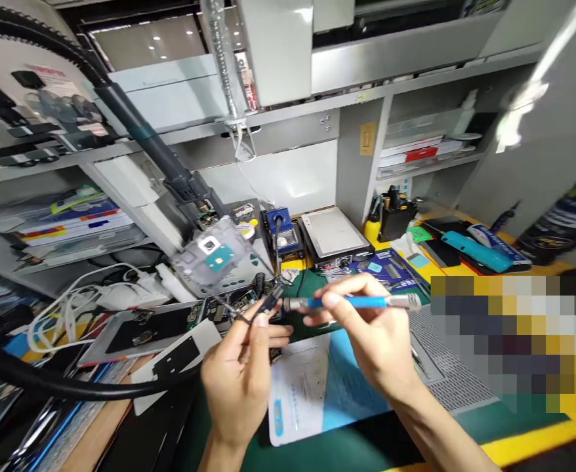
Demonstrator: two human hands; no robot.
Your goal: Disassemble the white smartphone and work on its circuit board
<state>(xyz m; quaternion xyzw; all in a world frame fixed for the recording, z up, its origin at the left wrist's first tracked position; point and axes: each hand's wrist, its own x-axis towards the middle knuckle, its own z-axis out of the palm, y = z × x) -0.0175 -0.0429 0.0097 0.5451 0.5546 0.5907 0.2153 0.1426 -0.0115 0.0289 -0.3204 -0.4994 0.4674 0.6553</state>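
My left hand (239,380) pinches a small black part with a thin dark strip or cable (271,300) between thumb and fingers. In my right hand (379,341) is a slim pen-like tool with a blue grip and silver ends (369,302). The tool lies almost level, and its left end is close to the black part. Blur hides whether the two touch. Below both hands lies a white and blue printed sheet (300,419) on a green mat (367,446). Circuit boards (229,303) sit just behind my left hand, partly covered by it.
A transparent hood on a black jointed arm (145,131) hangs at left. A blue soldering-iron stand (282,229) and a flat-topped device (334,233) stand behind. White cables (66,308) and panels crowd the left. A teal case (477,251) and a dark can (563,216) are at right.
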